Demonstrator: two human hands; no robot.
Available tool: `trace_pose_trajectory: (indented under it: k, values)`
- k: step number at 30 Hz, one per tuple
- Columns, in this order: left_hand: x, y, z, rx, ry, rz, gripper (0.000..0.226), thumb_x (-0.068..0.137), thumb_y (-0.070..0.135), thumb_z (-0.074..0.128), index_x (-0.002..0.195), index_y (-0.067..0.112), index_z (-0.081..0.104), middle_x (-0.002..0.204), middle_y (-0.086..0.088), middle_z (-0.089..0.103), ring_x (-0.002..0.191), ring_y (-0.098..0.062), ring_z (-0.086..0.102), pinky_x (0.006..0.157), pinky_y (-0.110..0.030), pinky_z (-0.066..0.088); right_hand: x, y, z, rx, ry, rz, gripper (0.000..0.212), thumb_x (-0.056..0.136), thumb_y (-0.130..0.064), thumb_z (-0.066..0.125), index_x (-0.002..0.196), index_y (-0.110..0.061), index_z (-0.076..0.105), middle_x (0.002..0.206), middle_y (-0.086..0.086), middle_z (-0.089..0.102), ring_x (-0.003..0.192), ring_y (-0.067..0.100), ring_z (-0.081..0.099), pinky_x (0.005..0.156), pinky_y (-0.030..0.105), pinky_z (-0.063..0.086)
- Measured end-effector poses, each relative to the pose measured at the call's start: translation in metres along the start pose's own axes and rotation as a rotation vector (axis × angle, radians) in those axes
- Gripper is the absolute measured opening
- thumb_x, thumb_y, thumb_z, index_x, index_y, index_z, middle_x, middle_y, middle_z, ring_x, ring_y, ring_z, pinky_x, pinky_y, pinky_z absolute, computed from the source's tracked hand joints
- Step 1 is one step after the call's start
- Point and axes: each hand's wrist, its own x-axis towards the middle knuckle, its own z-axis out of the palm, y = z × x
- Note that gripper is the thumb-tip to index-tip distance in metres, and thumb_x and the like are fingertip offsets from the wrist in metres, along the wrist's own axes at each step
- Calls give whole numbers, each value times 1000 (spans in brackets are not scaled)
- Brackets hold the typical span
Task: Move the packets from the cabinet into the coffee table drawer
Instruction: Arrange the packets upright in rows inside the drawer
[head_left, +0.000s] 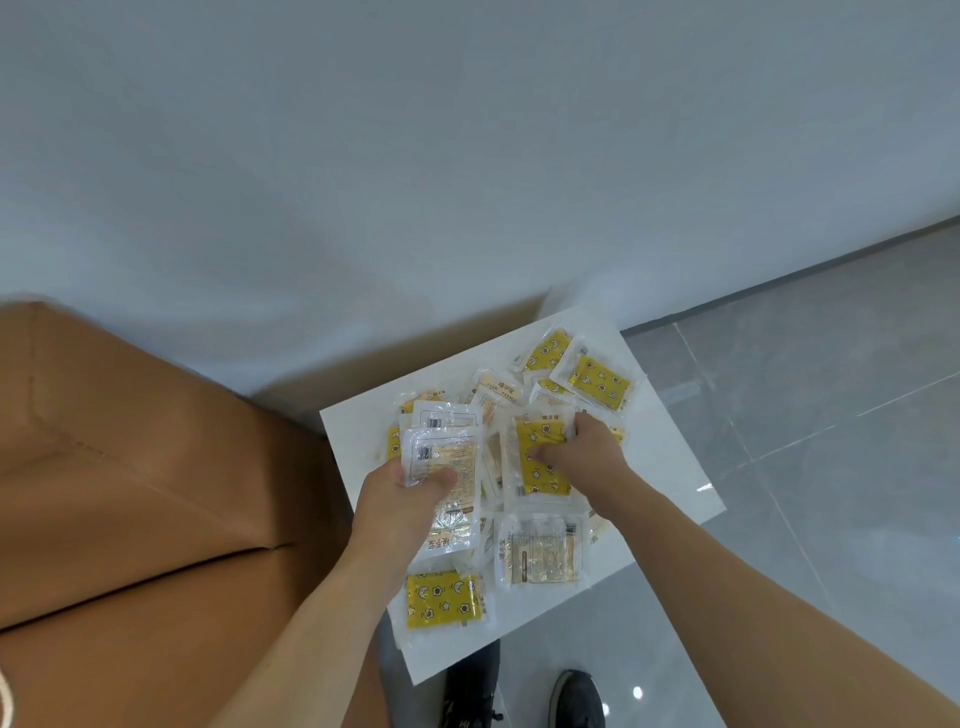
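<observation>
a home living room, by the look of it: tan leather sofa (130, 467) at left, plain white wall (467, 156) behind, glossy grey floor tiles (831, 415) with a dark skirting strip (779, 283), and a low white cabinet top (670, 457) against the wall.

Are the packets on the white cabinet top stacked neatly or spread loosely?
Spread loosely. The packets lie scattered and overlapping at mixed angles on the white cabinet top, some showing the yellow side, some the pale side.

Head-worn view, steeply downward, close over the hands (493, 467)
</observation>
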Motion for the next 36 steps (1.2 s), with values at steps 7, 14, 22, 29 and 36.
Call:
trace_pose_trajectory:
  k: [7,14,22,29,36]
  values:
    - [-91,93,22,-157,-2,125,16,87,12,73,101,20,73,93,5,78,89,-17,73,87,-42,57,-102,-74,-99,278,47,-93,43,76,-5,78,108,-20,55,99,3,69,87,21,69,73,39,59]
    - [-251,213,70,-323,-115,317,17,87,13,73,103,17,72,98,-3,77,93,-24,73,81,-45,59,-265,-129,-263,660,103,-251,25,75,-1,78,97,-10,68,93,9,76,82,26,74,65,38,60]
    - [-402,311,175,-310,-373,488,16,88,13,71,99,24,70,90,1,78,80,-22,75,67,-40,60,-425,-128,-415,1059,229,-484,39,81,-7,75,118,-10,61,106,10,74,94,30,72,86,49,56]
    - [-508,342,285,-194,-650,552,14,88,9,70,99,18,67,87,-2,78,74,-19,76,55,-34,59,-531,-69,-496,1384,412,-539,27,89,-2,64,116,-6,62,105,17,73,90,32,72,62,46,59]
    - [-635,282,362,-38,-868,535,25,90,7,68,115,8,65,102,-11,76,91,-30,74,89,-54,56,-634,44,-551,1662,494,-525,27,99,-3,46,125,2,53,131,23,57,110,37,61,74,48,53]
